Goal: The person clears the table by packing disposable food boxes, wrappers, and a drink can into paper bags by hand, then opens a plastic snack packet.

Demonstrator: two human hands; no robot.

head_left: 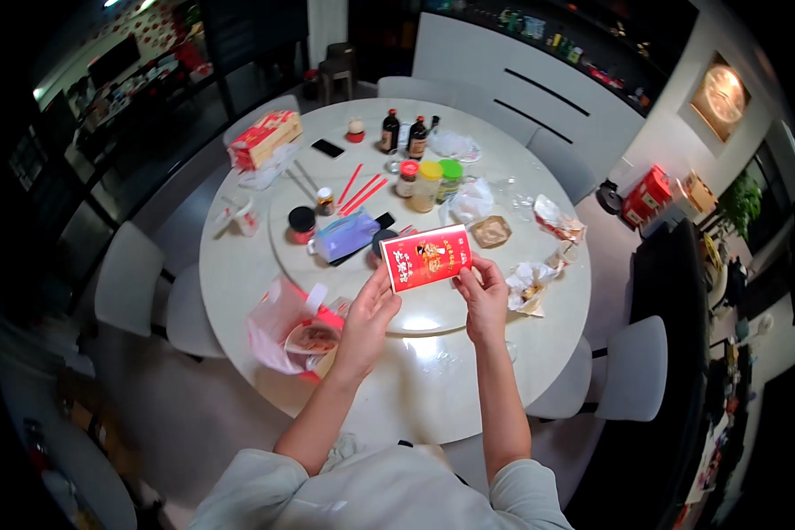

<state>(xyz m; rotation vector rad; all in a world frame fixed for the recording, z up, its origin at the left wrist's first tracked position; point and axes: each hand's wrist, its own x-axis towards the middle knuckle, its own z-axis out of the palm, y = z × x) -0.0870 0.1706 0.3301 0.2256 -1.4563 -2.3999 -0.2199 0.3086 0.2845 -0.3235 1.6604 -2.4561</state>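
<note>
Both hands hold a red printed packet [428, 258] with white lettering and a cartoon figure, raised above the near half of the round table. My left hand [368, 320] grips its lower left edge, fingers behind and thumb in front. At the lower right corner, my right hand [486, 303] pinches it with the thumb on the printed face. Whether the packet contains anything cannot be seen. Behind it lie a purple-blue tissue pack [346, 237] and a dark-lidded jar [382, 240], partly covered by the packet.
On the white round table [397, 380] stand dark bottles [389, 131], lidded jars [427, 187] and a red-and-yellow box [265, 140]. A pink plastic bag [274, 331] with a food bowl sits at left; crumpled wrappers [530, 287] lie right. Grey chairs [632, 368] surround the table.
</note>
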